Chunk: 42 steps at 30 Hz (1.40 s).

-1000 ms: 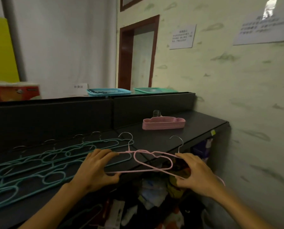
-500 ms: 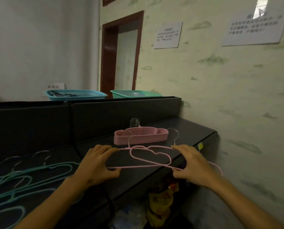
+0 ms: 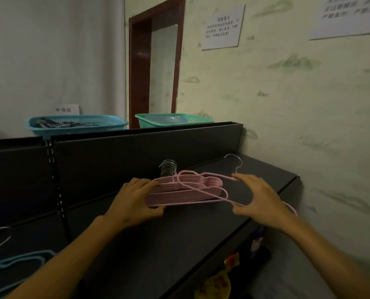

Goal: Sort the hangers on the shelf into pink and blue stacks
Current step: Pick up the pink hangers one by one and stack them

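A stack of pink hangers [image 3: 192, 192] lies on the dark shelf [image 3: 179, 240], its metal hooks bunched at the back. My left hand [image 3: 134, 201] grips one pink hanger [image 3: 175, 203] at its left end, right over the stack. My right hand [image 3: 259, 201] pinches a second pink hanger [image 3: 203, 174] between thumb and fingers; its metal hook [image 3: 235, 162] points toward the wall. The two held hangers cross each other just above the stack. Blue hangers [image 3: 18, 263] lie at the lower left of the shelf.
A dark back panel [image 3: 136, 152] rises behind the shelf. On top of it stand a blue basket [image 3: 76, 125] and a green basket [image 3: 173, 119]. The papered wall [image 3: 309, 126] closes the right side. Packaged goods [image 3: 218, 281] sit below the shelf's front edge.
Both hands have carried the two pink hangers forward and to the right, from beside the blue hangers to directly over the pink stack. The view has swung right with them.
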{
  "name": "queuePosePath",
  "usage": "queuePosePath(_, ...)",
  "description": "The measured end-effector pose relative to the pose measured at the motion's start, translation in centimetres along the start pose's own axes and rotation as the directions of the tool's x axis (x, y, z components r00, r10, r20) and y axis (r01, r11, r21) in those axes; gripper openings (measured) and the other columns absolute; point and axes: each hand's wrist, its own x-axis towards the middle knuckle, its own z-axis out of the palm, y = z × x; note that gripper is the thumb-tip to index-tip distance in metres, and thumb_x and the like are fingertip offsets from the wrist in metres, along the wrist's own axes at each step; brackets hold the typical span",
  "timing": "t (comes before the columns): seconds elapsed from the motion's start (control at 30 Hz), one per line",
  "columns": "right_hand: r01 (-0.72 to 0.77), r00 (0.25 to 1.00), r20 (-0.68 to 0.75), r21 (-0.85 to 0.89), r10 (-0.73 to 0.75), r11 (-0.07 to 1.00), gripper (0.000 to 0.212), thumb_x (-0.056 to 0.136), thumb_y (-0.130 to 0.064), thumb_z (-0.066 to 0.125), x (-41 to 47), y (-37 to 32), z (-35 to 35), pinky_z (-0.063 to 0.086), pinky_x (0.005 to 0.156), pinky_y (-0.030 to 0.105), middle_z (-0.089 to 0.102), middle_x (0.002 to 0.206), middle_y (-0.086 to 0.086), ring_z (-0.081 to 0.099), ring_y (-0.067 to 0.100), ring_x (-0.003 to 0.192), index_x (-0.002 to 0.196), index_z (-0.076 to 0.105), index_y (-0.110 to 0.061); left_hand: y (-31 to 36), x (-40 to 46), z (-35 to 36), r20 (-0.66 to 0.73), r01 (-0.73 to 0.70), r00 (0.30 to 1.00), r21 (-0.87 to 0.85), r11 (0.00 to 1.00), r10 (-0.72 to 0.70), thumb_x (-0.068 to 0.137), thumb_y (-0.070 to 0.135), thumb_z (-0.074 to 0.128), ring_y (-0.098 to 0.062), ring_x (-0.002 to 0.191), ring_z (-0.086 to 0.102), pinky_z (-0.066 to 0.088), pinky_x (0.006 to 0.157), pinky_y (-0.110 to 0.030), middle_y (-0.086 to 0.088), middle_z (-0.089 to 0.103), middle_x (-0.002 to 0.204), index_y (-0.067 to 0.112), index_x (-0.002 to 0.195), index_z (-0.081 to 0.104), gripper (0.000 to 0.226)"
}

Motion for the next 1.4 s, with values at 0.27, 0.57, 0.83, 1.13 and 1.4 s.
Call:
queuePosePath(0.27,0.058,0.998,-0.031,0.115,-0.054,0.992,0.085,0.067,-0.036,0.083,6.0,3.0,0.9,0.040,0.102,0.037,0.050,0.133,-0.004,0.046,0.015,0.123,0.141,0.043,-0.026,-0.2,4.0,1.1,0.025,0.041,0.999,-0.004,0.999,-0.041,0.061,0.080,0.037,-0.009,0.123,0.037,0.031,0.100,-0.028,0.007,0.044,0.139,0.032,0.138,0.039,0.091)
queuePosePath(0.57,0.126,0.992,-0.012,0.136,-0.125,0.983,0.088,0.066,-0.048,0.083,10.5,6.0,2.3,0.042,0.102,0.040,0.051,0.134,-0.003,0.047,0.016,0.121,0.142,0.042,-0.028,-0.7,6.7,2.7,0.051,0.112,0.993,-0.056,0.992,-0.109,0.067,0.076,0.047,-0.007,0.119,0.040,0.034,0.098,-0.027,0.010,0.048,0.135,0.035,0.136,0.041,0.080)
queuePosePath(0.83,0.149,0.987,0.035,0.148,-0.156,0.978,0.089,0.067,-0.042,0.083,12.9,7.0,3.5,0.040,0.102,0.037,0.048,0.135,-0.006,0.045,0.013,0.122,0.143,0.038,-0.032,-0.8,6.8,2.9,0.075,0.140,0.988,-0.068,0.988,-0.134,0.062,0.080,0.041,-0.006,0.120,0.037,0.034,0.101,-0.029,0.010,0.046,0.136,0.036,0.139,0.036,0.089)
queuePosePath(1.13,0.152,0.975,0.133,0.178,-0.176,0.972,0.092,0.064,-0.037,0.084,13.2,6.7,5.1,0.036,0.103,0.030,0.046,0.135,-0.011,0.041,0.008,0.124,0.143,0.036,-0.035,-0.3,6.4,2.9,0.049,0.155,0.987,-0.045,0.987,-0.153,0.075,0.067,0.061,-0.007,0.122,0.036,0.032,0.102,-0.027,0.009,0.043,0.137,0.035,0.143,0.028,0.082)
queuePosePath(1.4,0.175,0.931,0.286,0.202,-0.228,0.964,0.094,0.064,-0.039,0.082,13.4,5.0,6.8,0.038,0.103,0.031,0.044,0.134,-0.015,0.041,0.004,0.121,0.144,0.033,-0.033,-0.3,6.2,2.9,0.049,0.243,0.970,-0.062,0.968,-0.240,0.070,0.070,0.062,-0.009,0.125,0.038,0.031,0.106,-0.031,0.007,0.043,0.139,0.033,0.149,0.008,0.102)
